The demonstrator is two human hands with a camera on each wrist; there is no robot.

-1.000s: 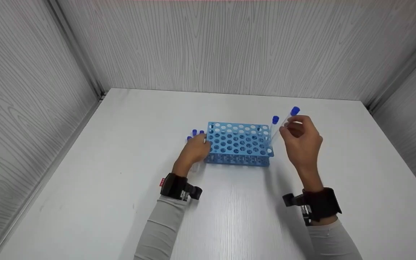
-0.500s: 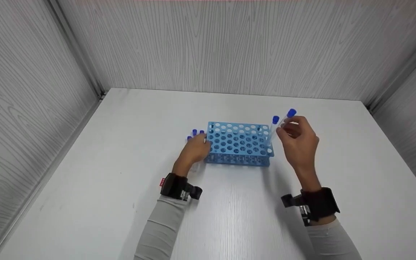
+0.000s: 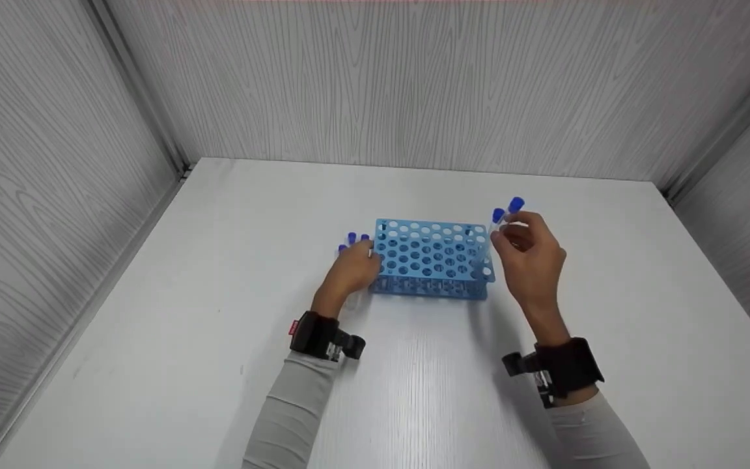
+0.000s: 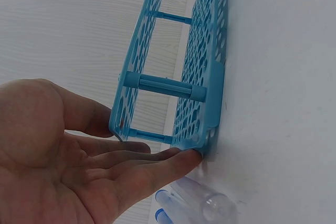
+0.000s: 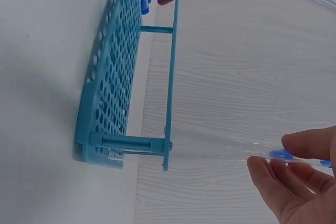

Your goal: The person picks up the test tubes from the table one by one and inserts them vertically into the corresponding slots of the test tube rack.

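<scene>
Tube between right fingers, rack gripped by left fingers

Three grey wood-grain walls stand around a white tabletop.

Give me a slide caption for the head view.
Left hand holds a blue rack; right hand pinches a blue-capped tube near the opposite end.

Head view high, forward and down; wrist views close, from opposite ends, blue rack in all.
</scene>
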